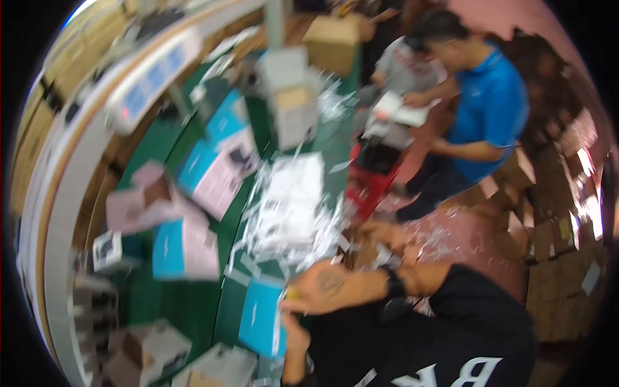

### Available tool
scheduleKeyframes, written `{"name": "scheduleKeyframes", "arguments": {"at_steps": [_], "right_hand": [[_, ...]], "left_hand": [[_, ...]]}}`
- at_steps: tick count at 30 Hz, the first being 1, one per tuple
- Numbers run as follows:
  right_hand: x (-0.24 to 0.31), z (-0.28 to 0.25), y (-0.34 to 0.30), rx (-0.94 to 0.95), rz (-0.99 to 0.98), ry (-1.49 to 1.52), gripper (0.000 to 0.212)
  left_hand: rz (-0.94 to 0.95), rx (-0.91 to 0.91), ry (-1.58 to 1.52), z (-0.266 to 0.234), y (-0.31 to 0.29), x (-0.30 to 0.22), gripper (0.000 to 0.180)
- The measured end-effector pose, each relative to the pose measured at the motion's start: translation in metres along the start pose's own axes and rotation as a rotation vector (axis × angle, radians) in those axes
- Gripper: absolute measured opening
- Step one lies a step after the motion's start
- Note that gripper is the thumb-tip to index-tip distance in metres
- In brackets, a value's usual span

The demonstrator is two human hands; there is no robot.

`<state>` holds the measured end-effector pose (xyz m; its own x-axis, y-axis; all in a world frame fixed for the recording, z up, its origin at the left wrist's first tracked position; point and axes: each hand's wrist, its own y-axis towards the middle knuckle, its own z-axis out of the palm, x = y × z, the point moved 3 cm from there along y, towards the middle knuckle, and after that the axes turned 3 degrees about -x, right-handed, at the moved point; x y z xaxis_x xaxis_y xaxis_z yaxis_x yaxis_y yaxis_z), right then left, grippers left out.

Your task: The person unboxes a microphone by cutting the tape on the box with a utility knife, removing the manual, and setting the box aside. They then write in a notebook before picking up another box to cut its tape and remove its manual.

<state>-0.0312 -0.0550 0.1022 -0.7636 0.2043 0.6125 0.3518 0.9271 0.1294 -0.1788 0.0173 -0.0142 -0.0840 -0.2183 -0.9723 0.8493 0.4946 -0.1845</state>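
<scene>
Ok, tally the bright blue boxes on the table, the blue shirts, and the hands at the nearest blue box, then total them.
Bright blue boxes: 4, as far as the blur shows
Blue shirts: 1
Hands at the nearest box: 2, left hand and right hand
Total: 7

Bright overall, light mostly diffuse. Blown-out glare patches point(596, 219) near the right rim; brown cartons point(562, 300) next to them sit darker. White sheets point(290, 193) on the green table point(177, 303) wash out; black shirt point(419, 342) loses fold detail. Blur across the frame: blue-and-white boxes point(200, 169) smeared, hands point(332, 287) soft. Fisheye bends the pale rail point(71, 174) hard at left; corners go black.
</scene>
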Motion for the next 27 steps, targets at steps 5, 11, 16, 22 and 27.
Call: {"name": "scheduleKeyframes", "arguments": {"at_steps": [5,11,16,22,27], "right_hand": [[0.006,-0.018,0.0,-0.061,-0.082,0.053,0.048],[-0.03,-0.033,-0.036,0.35,-0.236,0.527,0.046],[-0.113,-0.07,-0.037,0.44,-0.083,-0.223,0.038],[-0.083,-0.058,0.008,0.204,-0.064,0.143,0.058],[-0.051,0.0,0.037,0.161,-0.234,0.423,0.064]], "left_hand": [[0.312,-0.317,0.127,-0.037,-0.003,0.055,0.052],[-0.291,0.108,-0.469,-0.019,-0.007,0.058,0.041],[-0.573,-0.286,-0.15,-0.039,0.004,0.073,0.04],[-0.223,-0.183,0.373,-0.054,0.007,0.089,0.035],[-0.316,-0.266,0.175,-0.017,0.013,0.017,0.034]]}}
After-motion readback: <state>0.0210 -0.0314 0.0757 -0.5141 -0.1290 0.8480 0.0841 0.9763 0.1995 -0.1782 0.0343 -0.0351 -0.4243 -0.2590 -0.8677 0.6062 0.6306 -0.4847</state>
